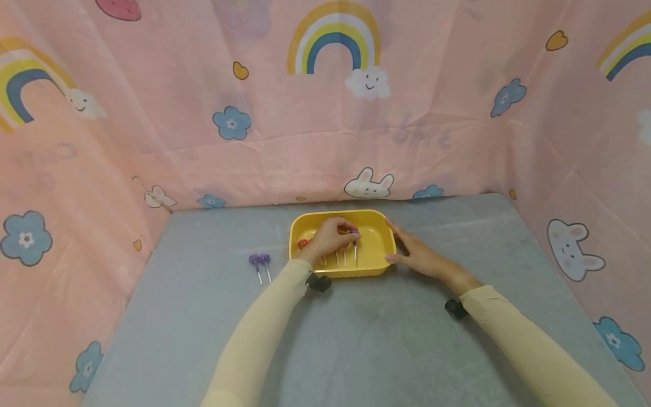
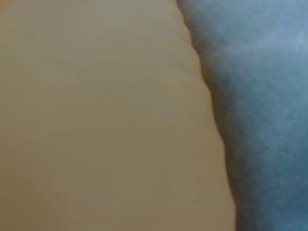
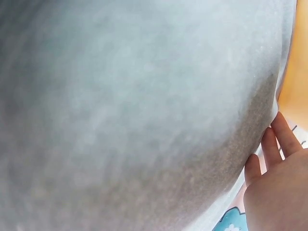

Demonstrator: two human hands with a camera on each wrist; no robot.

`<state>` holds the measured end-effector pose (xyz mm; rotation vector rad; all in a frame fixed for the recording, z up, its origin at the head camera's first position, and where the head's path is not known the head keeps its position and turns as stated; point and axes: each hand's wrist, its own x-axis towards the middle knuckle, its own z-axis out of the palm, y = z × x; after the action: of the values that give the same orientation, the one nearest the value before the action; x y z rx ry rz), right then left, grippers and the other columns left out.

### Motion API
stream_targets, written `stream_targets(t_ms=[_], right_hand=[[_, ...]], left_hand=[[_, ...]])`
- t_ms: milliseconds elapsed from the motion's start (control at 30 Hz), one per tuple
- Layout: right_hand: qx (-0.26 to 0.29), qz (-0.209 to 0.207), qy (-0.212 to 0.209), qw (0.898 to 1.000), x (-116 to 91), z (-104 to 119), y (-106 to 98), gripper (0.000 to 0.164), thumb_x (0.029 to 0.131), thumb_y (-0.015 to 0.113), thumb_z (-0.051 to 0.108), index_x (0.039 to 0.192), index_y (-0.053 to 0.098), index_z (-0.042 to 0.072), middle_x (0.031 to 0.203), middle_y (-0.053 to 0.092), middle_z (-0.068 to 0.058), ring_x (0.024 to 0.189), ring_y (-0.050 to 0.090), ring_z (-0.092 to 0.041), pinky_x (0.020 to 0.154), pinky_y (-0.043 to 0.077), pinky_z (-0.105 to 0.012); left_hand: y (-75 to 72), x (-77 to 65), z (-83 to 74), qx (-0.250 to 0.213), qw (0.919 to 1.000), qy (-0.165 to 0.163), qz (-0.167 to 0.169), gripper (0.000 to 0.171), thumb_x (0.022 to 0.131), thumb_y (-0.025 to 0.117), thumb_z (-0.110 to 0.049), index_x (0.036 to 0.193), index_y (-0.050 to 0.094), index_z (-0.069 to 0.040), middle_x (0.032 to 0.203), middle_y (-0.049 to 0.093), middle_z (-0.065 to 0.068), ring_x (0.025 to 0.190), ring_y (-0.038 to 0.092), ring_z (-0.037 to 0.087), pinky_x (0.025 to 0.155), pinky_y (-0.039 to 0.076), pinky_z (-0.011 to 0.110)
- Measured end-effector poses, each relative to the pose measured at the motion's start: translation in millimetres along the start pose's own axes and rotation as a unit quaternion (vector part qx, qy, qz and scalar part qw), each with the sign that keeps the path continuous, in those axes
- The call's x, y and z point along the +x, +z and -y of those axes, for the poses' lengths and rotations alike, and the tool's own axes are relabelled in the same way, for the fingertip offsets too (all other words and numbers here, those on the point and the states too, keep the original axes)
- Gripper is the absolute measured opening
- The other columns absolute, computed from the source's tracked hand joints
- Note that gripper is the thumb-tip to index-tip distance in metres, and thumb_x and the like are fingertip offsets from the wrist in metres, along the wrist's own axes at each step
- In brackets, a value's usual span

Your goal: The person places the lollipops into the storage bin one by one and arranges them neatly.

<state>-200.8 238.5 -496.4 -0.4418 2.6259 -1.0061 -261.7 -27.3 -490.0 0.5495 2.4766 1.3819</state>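
A yellow tray (image 1: 376,257) stands at the far middle of the table, with several lollipops inside it. My left hand (image 1: 330,236) reaches into it from the left and pinches a purple lollipop (image 1: 355,244) near its head, stick pointing towards me. Partly covered by that hand are the other lollipops; a red lollipop (image 1: 303,243) shows at its left. My right hand (image 1: 419,254) rests against the tray's right end, its fingers fairly straight along the rim. In the right wrist view its fingers (image 3: 272,149) lie beside the yellow wall.
Two purple lollipops (image 1: 259,260) lie side by side on the grey tabletop (image 1: 386,350), left of the tray. A pink patterned curtain (image 1: 325,130) hangs behind and along both sides. The left wrist view holds mostly a blurred sleeve (image 2: 106,115).
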Motion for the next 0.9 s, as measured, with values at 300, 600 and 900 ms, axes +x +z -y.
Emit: stream_targets(t_ms=[300,600,900], right_hand=[[-0.004,0.000,0.006,1.000,0.7,0.8,-0.4,0.096,0.091,0.063,0.055,0.156,-0.007,0.046,0.167,0.018,-0.013,0.147,0.024,-0.043,0.116,0.018,-0.073],[-0.007,-0.003,0.003,1.000,1.3,-0.7,0.8,0.096,0.091,0.063,0.055,0.156,-0.007,0.045,0.167,0.016,-0.013,0.148,0.023,-0.043,0.116,0.018,-0.073],[-0.005,-0.004,-0.013,1.000,0.1,0.3,0.1,0.096,0.092,0.063,0.052,0.158,-0.005,0.040,0.165,0.022,-0.014,0.149,0.022,-0.043,0.116,0.016,-0.072]], left_hand=[[2.1,-1.1,-0.1,0.011,0.9997,0.007,-0.019,0.023,0.086,0.078,-0.025,0.102,0.075,-0.009,0.102,0.070,0.007,0.069,0.061,0.010,0.059,0.053,0.020],[3.9,-0.2,3.3,0.025,0.9993,0.007,-0.027,0.021,0.084,0.080,-0.027,0.099,0.077,-0.013,0.099,0.071,0.003,0.072,0.062,0.011,0.060,0.054,0.020],[5.6,-2.0,1.6,0.068,0.9964,0.010,-0.050,0.022,0.081,0.081,-0.031,0.097,0.079,-0.015,0.096,0.072,0.000,0.083,0.061,0.011,0.069,0.052,0.018]])
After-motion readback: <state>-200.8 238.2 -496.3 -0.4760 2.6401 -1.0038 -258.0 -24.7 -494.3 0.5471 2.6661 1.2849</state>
